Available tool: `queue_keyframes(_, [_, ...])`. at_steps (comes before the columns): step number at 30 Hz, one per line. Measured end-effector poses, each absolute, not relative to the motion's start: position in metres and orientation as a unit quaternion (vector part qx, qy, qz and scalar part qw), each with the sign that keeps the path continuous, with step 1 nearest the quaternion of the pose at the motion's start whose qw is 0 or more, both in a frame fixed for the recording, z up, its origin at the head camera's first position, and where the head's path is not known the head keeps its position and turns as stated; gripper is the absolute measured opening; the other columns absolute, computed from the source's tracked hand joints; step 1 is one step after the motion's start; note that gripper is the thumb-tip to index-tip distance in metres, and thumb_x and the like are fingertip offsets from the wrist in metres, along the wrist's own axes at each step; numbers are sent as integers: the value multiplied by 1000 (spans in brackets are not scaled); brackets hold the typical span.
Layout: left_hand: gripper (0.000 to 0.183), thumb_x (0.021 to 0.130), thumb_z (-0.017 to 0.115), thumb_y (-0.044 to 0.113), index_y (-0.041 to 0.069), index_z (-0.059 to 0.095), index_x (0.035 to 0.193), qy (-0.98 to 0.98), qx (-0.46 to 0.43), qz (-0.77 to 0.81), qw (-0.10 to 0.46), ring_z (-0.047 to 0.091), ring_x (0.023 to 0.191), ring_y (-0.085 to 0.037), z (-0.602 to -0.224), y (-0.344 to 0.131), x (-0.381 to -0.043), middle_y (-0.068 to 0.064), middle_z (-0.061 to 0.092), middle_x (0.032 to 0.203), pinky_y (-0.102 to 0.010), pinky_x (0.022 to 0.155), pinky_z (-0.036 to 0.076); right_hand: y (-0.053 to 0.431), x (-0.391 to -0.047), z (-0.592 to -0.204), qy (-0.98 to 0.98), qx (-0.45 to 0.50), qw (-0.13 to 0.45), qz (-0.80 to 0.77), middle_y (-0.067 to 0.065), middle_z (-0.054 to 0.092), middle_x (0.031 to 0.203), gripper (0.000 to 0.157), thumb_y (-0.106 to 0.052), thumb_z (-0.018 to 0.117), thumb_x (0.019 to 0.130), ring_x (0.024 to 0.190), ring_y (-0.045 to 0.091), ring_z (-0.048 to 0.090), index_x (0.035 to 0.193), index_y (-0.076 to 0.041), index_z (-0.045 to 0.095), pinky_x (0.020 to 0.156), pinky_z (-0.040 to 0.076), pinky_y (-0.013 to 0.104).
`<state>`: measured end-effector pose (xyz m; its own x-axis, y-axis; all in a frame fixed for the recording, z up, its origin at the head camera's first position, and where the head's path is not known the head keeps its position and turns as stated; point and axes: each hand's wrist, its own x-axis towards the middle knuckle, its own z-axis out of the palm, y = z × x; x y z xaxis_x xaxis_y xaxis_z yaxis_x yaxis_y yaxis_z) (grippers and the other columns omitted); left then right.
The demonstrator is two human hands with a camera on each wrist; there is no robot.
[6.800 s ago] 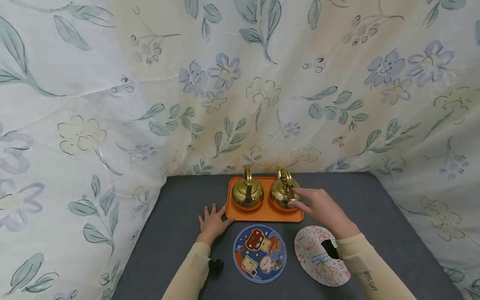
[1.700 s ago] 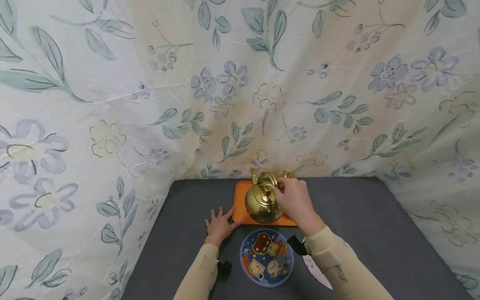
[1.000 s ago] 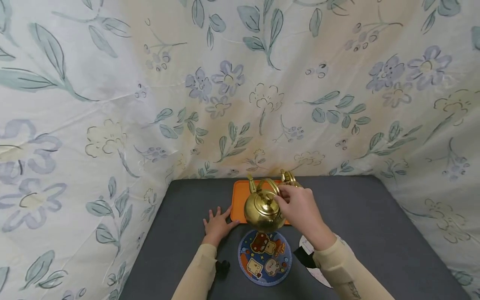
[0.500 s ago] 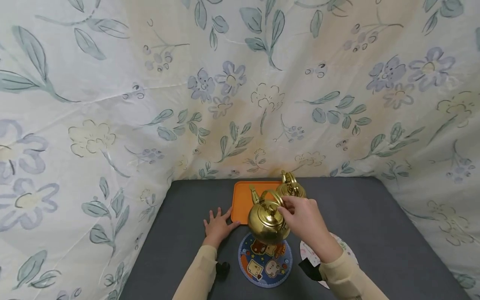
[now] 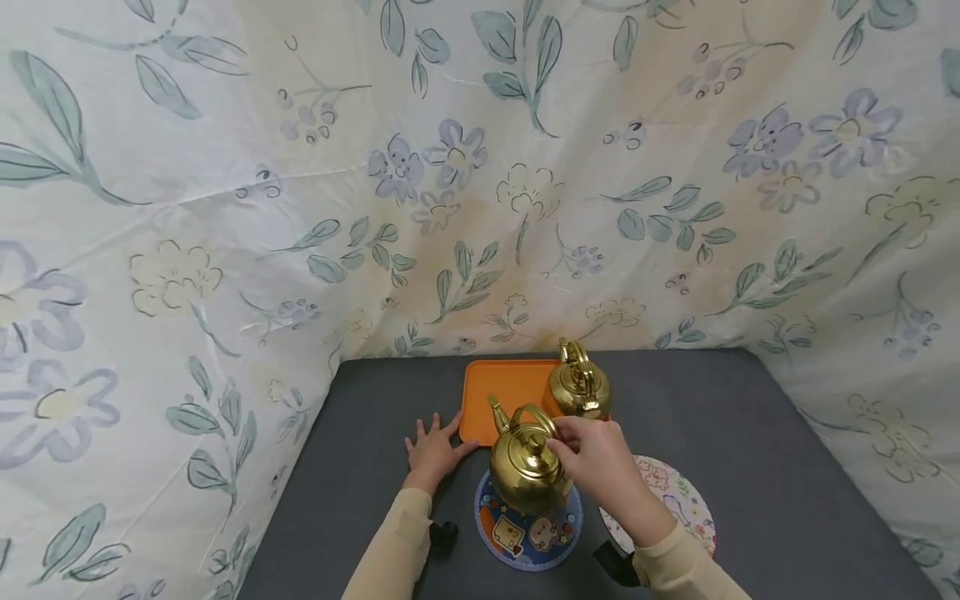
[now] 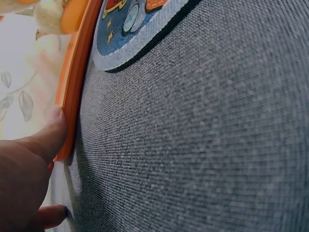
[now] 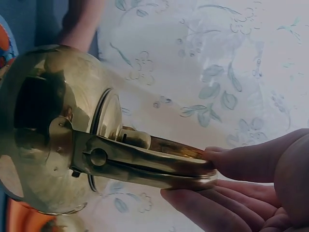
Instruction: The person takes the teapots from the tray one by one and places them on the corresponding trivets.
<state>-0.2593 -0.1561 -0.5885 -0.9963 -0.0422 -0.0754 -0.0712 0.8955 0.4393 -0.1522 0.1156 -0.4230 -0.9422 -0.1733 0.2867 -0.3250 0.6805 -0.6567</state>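
Observation:
My right hand [image 5: 603, 462] pinches the arched handle [image 7: 159, 162] of a shiny brass teapot [image 5: 525, 477] between thumb and fingers. The teapot is over the far part of a round blue cartoon mat [image 5: 508, 537]; whether its base touches the mat I cannot tell. My left hand [image 5: 432, 454] lies with fingers spread on the grey table. Its thumb [image 6: 50, 133] rests against the near left corner of the orange tray [image 5: 495, 387], as the left wrist view also shows. A second brass teapot [image 5: 577, 385] stands at the tray's right end.
Right of the blue mat lies a round pale flowered mat [image 5: 686, 508], partly under my right forearm. The dark grey table [image 5: 757, 467] ends at a floral cloth [image 5: 480, 208] behind and at the sides.
Earlier both teapots stood on the tray and my right hand was at the right-hand one. The left-hand teapot has since been lifted and carried nearer, over the blue mat. My left hand stays.

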Motion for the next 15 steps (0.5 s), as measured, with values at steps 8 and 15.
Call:
queue_keyframes(8, [75,90,65,62,31,45,154,972,-26,230,29,16,149,-56,-590,-156,-261,-24,31,162,-79,111,15,110,-151,-449,-897,153,96,404,12,78,90,25,0,78,84,77,22,76,109,1,76,65,60,26])
queue_keyframes(15, [74,90,67,60,29,46,154,972,-25,233,30,16,148,-57,-587,-157,-259,-26,32,161,-80,110,16,107,-147,-463,-899,174,109,387,10,78,87,21,0,78,84,74,18,75,104,-1,77,64,58,22])
